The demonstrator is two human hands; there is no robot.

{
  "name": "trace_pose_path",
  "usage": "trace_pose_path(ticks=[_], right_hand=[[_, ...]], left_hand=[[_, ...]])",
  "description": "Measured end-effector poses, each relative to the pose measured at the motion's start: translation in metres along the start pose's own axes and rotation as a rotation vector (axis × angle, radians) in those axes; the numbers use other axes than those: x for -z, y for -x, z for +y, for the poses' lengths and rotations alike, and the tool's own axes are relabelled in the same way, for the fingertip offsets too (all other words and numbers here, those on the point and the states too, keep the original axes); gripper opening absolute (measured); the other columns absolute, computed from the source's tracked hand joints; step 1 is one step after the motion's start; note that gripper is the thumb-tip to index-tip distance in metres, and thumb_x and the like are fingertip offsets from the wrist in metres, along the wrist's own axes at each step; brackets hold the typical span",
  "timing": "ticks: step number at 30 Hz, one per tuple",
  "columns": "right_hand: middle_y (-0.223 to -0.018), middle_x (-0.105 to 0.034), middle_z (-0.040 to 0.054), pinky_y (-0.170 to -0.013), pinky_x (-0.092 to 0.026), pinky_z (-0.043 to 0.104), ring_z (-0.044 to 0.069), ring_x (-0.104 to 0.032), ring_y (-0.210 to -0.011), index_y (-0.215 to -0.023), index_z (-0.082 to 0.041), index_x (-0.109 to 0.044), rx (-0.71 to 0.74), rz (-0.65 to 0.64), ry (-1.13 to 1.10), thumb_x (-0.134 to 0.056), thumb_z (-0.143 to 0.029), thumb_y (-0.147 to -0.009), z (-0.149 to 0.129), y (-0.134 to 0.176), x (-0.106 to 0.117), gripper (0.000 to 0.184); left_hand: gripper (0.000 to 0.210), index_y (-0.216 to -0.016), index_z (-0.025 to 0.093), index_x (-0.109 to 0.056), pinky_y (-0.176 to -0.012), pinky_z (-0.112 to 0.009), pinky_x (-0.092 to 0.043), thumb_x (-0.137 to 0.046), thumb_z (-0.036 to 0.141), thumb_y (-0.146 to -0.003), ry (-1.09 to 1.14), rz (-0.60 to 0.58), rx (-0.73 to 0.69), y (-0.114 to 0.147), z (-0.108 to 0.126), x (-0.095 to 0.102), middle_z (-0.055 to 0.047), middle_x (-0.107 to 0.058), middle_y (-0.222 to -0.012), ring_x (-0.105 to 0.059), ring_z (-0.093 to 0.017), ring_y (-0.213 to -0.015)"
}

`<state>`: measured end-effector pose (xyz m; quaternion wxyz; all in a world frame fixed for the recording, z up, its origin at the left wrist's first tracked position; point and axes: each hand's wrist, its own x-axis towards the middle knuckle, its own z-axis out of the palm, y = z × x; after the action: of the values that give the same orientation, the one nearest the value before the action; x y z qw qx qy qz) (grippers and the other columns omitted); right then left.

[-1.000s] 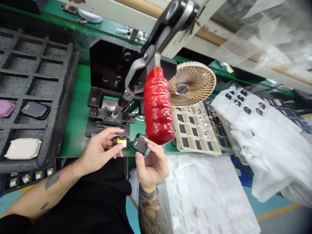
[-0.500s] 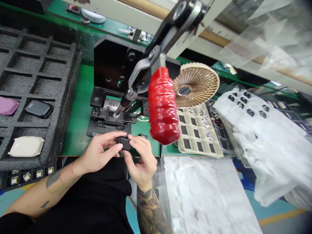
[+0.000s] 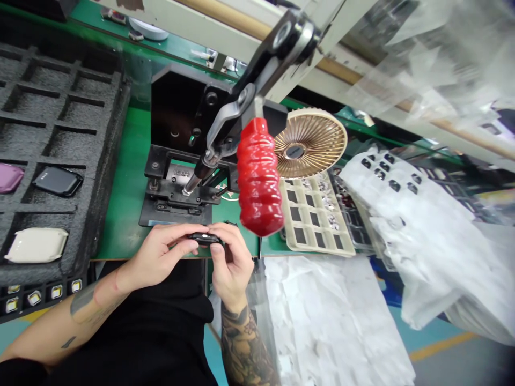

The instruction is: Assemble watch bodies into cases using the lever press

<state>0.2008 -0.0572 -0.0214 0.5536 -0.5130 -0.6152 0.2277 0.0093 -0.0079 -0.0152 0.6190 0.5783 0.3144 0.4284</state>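
Note:
A small black watch-like casing point(image 3: 204, 238) is held edge-on at the bench's front edge. My left hand point(image 3: 163, 254) pinches its left end between thumb and fingers. On its right end, the thumb and fingers of my right hand point(image 3: 231, 257) are closed as well. Just beyond my hands stands a black toggle press point(image 3: 177, 195) with a red ribbed handle point(image 3: 260, 179). Part of another dark piece behind my right fingers is mostly hidden.
On the left lies a grey foam tray point(image 3: 90, 177) with a purple casing point(image 3: 8, 178), a dark casing point(image 3: 57, 180) and a cream casing point(image 3: 37, 245). Rightward are a round fan point(image 3: 322, 142), a beige compartment tray point(image 3: 341, 249) and a white sheet point(image 3: 434, 241) bearing small black parts.
My hands have tilted the black casing from its flat face toward a thin edge. The whole view has shifted slightly, with the bench items appearing further left.

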Motion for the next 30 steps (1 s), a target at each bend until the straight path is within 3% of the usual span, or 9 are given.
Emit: trace_pose_path(ticks=[3,8,12,15,18,21,24,28,30], right_hand=[[-0.119,-0.077,0.0086,-0.101,-0.061,0.044,0.025,-0.074,-0.113,-0.124,-0.026,-0.077,0.015,-0.002,-0.002,-0.066,-0.024,-0.111,-0.003,0.0,-0.001,0.017],[-0.109,-0.075,0.0082,-0.091,-0.06,0.043,0.025,-0.072,-0.102,-0.119,-0.025,-0.076,0.072,-0.02,-0.005,-0.066,-0.031,-0.112,-0.008,0.001,-0.008,0.014],[-0.103,-0.073,0.0071,-0.087,-0.058,0.041,0.023,-0.07,-0.097,-0.112,-0.024,-0.075,0.062,0.023,-0.025,-0.063,-0.027,-0.112,-0.014,0.002,-0.018,0.012],[-0.101,-0.073,0.0059,-0.084,-0.057,0.037,0.021,-0.07,-0.093,-0.11,-0.023,-0.074,0.035,0.012,0.0,-0.063,-0.026,-0.112,-0.018,-0.001,-0.023,0.012],[-0.099,-0.073,0.0047,-0.082,-0.057,0.034,0.019,-0.07,-0.09,-0.106,-0.022,-0.073,-0.008,-0.041,0.055,-0.062,-0.027,-0.113,-0.019,-0.01,-0.025,0.014],[-0.105,-0.075,0.0065,-0.086,-0.06,0.037,0.022,-0.073,-0.098,-0.112,-0.022,-0.074,0.006,-0.075,0.074,-0.066,-0.035,-0.112,-0.021,-0.02,-0.027,0.016],[-0.112,-0.077,0.0081,-0.093,-0.063,0.039,0.024,-0.075,-0.105,-0.118,-0.023,-0.075,0.03,-0.079,0.088,-0.068,-0.032,-0.11,-0.025,-0.02,-0.031,0.014],[-0.111,-0.077,0.0092,-0.091,-0.065,0.04,0.024,-0.076,-0.103,-0.115,-0.022,-0.075,0.042,-0.026,0.11,-0.064,-0.025,-0.111,-0.028,-0.012,-0.034,0.012],[-0.109,-0.078,0.0085,-0.089,-0.065,0.04,0.024,-0.077,-0.101,-0.114,-0.023,-0.075,0.049,-0.065,0.144,-0.067,-0.026,-0.11,-0.029,-0.015,-0.029,0.01]], left_hand=[[0.027,-0.131,0.021,-0.085,-0.082,-0.016,-0.066,-0.069,0.017,-0.11,-0.091,0.034,-0.124,0.001,-0.001,-0.001,-0.001,-0.087,-0.093,-0.082,-0.012,-0.076],[0.021,-0.125,0.02,-0.082,-0.079,-0.016,-0.065,-0.068,0.015,-0.111,-0.213,0.107,-0.305,0.005,-0.005,-0.004,-0.004,-0.088,-0.105,-0.081,-0.011,-0.073],[0.021,-0.124,0.019,-0.082,-0.076,-0.017,-0.065,-0.066,0.015,-0.11,-0.268,0.114,-0.366,0.009,-0.005,0.0,-0.004,-0.087,-0.1,-0.081,-0.012,-0.071],[0.02,-0.124,0.019,-0.083,-0.072,-0.018,-0.066,-0.068,0.017,-0.11,-0.21,0.134,-0.295,0.011,-0.003,0.002,-0.005,-0.087,-0.099,-0.081,-0.012,-0.069],[0.022,-0.127,0.02,-0.084,-0.066,-0.021,-0.068,-0.069,0.026,-0.112,0.008,0.179,-0.107,0.01,-0.001,0.002,-0.004,-0.085,-0.094,-0.08,-0.014,-0.066],[0.025,-0.127,0.019,-0.085,-0.063,-0.024,-0.069,-0.074,0.035,-0.11,0.168,0.263,0.005,0.009,0.001,0.001,-0.006,-0.086,-0.104,-0.079,-0.014,-0.064],[0.024,-0.121,0.018,-0.086,-0.066,-0.024,-0.069,-0.076,0.036,-0.109,0.175,0.315,-0.004,0.009,0.004,0.001,-0.008,-0.086,-0.107,-0.078,-0.014,-0.065],[0.021,-0.113,0.017,-0.085,-0.07,-0.025,-0.07,-0.076,0.035,-0.109,0.172,0.264,-0.075,0.01,0.007,0.003,-0.008,-0.085,-0.104,-0.081,-0.015,-0.07],[0.023,-0.112,0.016,-0.084,-0.067,-0.026,-0.07,-0.079,0.038,-0.107,0.234,0.247,-0.036,0.008,0.008,0.005,-0.008,-0.085,-0.102,-0.081,-0.016,-0.068]])
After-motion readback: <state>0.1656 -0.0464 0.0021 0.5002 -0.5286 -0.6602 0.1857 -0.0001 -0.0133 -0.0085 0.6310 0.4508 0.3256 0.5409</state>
